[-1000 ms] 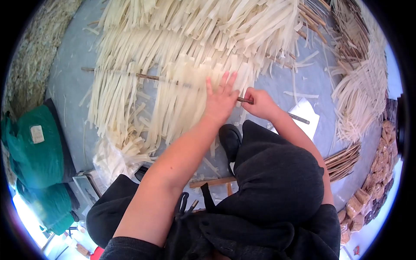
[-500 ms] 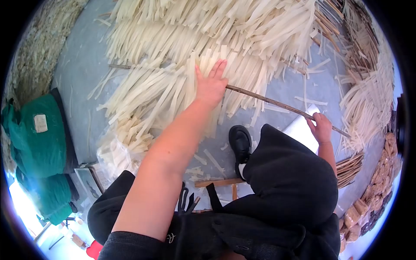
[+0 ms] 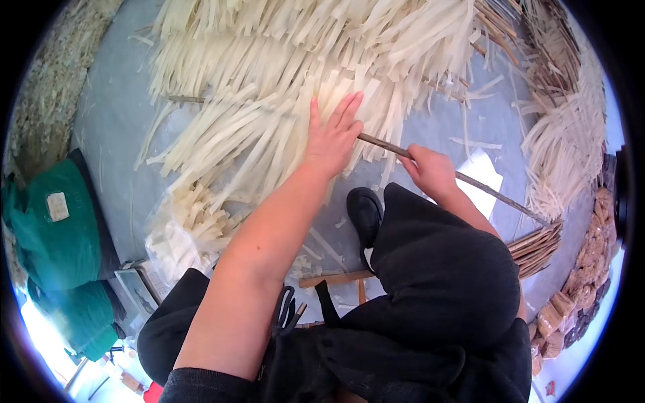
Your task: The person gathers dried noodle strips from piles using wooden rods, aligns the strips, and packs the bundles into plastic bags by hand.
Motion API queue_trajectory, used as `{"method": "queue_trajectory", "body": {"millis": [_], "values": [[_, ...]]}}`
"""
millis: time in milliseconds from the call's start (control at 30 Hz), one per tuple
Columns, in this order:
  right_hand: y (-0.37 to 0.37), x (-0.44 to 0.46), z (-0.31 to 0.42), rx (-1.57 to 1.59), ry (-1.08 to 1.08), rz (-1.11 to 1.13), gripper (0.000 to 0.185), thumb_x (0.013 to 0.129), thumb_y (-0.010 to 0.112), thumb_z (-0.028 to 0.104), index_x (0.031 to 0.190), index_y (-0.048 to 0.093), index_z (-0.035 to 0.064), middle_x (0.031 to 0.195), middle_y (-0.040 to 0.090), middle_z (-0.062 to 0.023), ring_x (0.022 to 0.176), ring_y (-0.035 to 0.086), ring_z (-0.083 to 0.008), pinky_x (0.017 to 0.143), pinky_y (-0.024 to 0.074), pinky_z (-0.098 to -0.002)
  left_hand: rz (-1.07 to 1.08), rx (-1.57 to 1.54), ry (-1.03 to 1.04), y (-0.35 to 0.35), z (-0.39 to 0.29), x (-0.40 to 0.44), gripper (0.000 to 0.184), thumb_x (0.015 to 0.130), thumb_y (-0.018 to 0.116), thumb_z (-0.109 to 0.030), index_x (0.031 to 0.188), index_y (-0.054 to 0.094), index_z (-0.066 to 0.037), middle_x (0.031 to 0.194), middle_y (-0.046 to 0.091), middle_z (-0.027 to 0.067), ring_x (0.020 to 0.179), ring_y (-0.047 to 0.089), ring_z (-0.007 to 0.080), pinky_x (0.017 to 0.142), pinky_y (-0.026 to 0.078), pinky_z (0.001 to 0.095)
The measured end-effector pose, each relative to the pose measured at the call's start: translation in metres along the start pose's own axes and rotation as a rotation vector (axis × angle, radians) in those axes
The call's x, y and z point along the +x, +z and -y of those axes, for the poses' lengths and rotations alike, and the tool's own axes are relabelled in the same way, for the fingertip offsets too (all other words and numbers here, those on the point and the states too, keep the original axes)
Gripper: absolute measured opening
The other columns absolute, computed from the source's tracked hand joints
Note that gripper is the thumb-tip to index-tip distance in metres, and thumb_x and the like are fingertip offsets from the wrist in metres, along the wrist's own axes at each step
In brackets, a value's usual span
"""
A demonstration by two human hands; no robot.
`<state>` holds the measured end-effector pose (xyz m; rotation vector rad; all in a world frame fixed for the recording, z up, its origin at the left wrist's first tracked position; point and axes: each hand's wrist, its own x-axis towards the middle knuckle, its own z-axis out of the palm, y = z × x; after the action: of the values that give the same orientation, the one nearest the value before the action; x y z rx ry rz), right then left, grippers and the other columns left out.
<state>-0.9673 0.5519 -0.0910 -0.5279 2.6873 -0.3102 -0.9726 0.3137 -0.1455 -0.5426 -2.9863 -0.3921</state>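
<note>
A long thin brown stick (image 3: 494,193) runs slantwise across the floor area. Its left part passes under many pale, flat strips (image 3: 252,131) that look like thin wood or dried leaf, and its left tip shows beyond them. My left hand (image 3: 332,141) lies over the strips where the stick comes out. Some of its fingers stretch forward over the strips, while the thumb side closes on the stick; the thumb itself is hidden. My right hand (image 3: 431,171) is wrapped round the stick, a short way to the right of my left hand.
Layered pale strips (image 3: 316,30) cover the floor ahead. A bundle of sticks (image 3: 537,248) lies at the right, near more strips (image 3: 561,144). Green sacks (image 3: 50,218) stand at the left, with a plastic bag of scraps (image 3: 178,242) nearer me. A white sheet (image 3: 480,181) lies by my knee.
My right hand has slid along the stick, leftward and away from me, close to my left hand. My left hand stays on the strips; the view has shifted slightly.
</note>
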Motion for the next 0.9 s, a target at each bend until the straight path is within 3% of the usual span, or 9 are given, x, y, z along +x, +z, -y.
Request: {"method": "queue_trajectory", "body": {"millis": [233, 433, 500, 567, 600, 667, 800, 867, 900], "values": [[-0.002, -0.047, -0.08, -0.365, -0.157, -0.359, 0.022, 0.083, 0.067, 0.027, 0.083, 0.052, 0.0116, 0.071, 0.054, -0.0059, 0.064, 0.058, -0.0262, 0.055, 0.0473, -0.0393, 0.038, -0.017, -0.01, -0.005, 0.007, 0.006, 0.013, 0.079, 0.056, -0.007, 0.089, 0.056, -0.016, 0.158, 0.023, 0.0012, 0.147, 0.018, 0.0149, 0.11, 0.009, 0.0707], [-0.008, -0.05, -0.107, -0.268, -0.067, -0.266, 0.024, 0.082, 0.068, 0.03, 0.088, 0.054, 0.0109, 0.074, 0.06, -0.0079, 0.07, 0.061, -0.0305, 0.06, 0.0483, -0.0417, 0.21, -0.09, -0.069, -0.003, -0.011, 0.018, 0.016, 0.082, 0.055, -0.006, 0.094, 0.061, -0.014, 0.159, 0.02, 0.0026, 0.148, 0.013, 0.0174, 0.111, 0.009, 0.0691], [-0.024, -0.027, -0.079, -0.078, 0.063, -0.033, 0.03, 0.083, 0.068, 0.037, 0.091, 0.057, 0.0103, 0.074, 0.063, -0.009, 0.069, 0.062, -0.0297, 0.061, 0.0487, -0.0393, 0.268, -0.103, -0.105, -0.003, -0.013, 0.017, 0.018, 0.082, 0.055, -0.006, 0.096, 0.063, -0.014, 0.16, 0.019, 0.0031, 0.149, 0.012, 0.0188, 0.112, 0.009, 0.0685], [-0.03, 0.002, -0.042, 0.173, 0.017, 0.263, 0.036, 0.085, 0.066, 0.043, 0.092, 0.061, 0.0086, 0.071, 0.063, -0.0113, 0.067, 0.062, -0.03, 0.061, 0.0486, -0.0386, 0.374, -0.028, -0.142, -0.015, -0.01, 0.015, 0.019, 0.082, 0.056, -0.006, 0.096, 0.065, -0.014, 0.16, 0.018, 0.0039, 0.149, 0.01, 0.0216, 0.112, 0.009, 0.0672], [-0.029, 0.017, -0.021, 0.18, 0.004, 0.255, 0.036, 0.085, 0.066, 0.043, 0.092, 0.061, 0.0086, 0.071, 0.063, -0.0113, 0.067, 0.062, -0.03, 0.061, 0.0486, -0.0386, 0.371, -0.013, -0.148, -0.013, -0.008, 0.013, 0.019, 0.082, 0.056, -0.006, 0.096, 0.065, -0.014, 0.16, 0.018, 0.0039, 0.149, 0.01, 0.0216, 0.112, 0.009, 0.0672], [-0.028, 0.038, 0.007, 0.629, 0.372, 0.751, 0.033, 0.09, 0.062, 0.04, 0.091, 0.063, 0.0069, 0.063, 0.054, -0.0102, 0.057, 0.054, -0.0262, 0.058, 0.0451, -0.0376, 0.334, 0.008, -0.106, -0.001, -0.007, 0.004, 0.017, 0.08, 0.058, -0.006, 0.092, 0.066, -0.014, 0.16, 0.018, 0.0039, 0.149, 0.01, 0.0225, 0.113, 0.008, 0.0666], [0.019, 0.041, -0.022, 0.693, 0.287, 0.771, 0.03, 0.092, 0.059, 0.038, 0.094, 0.063, 0.008, 0.061, 0.054, -0.0116, 0.056, 0.054, -0.0273, 0.056, 0.0443, -0.0364, 0.266, 0.02, -0.168, 0.01, 0.01, -0.001, 0.013, 0.08, 0.059, -0.007, 0.088, 0.066, -0.014, 0.159, 0.019, 0.0033, 0.149, 0.011, 0.0226, 0.112, 0.006, 0.0675], [0.033, 0.016, -0.03, 0.318, -0.113, 0.101, 0.034, 0.093, 0.055, 0.043, 0.093, 0.062, 0.0102, 0.064, 0.06, -0.0118, 0.062, 0.061, -0.0298, 0.054, 0.0458, -0.0381, 0.261, 0.017, -0.189, 0.002, 0.015, 0.0, 0.011, 0.08, 0.06, -0.009, 0.086, 0.066, -0.016, 0.159, 0.02, 0.0017, 0.149, 0.012, 0.0224, 0.111, 0.005, 0.0693], [0.024, 0.007, -0.027, 0.058, -0.107, 0.039, 0.027, 0.093, 0.056, 0.04, 0.092, 0.06, 0.0127, 0.066, 0.06, -0.0099, 0.063, 0.06, -0.0273, 0.052, 0.0446, -0.0379, 0.262, 0.013, -0.185, 0.002, 0.016, 0.003, 0.011, 0.08, 0.06, -0.009, 0.086, 0.066, -0.016, 0.159, 0.02, 0.0017, 0.149, 0.012, 0.0224, 0.111, 0.005, 0.0693]]}}
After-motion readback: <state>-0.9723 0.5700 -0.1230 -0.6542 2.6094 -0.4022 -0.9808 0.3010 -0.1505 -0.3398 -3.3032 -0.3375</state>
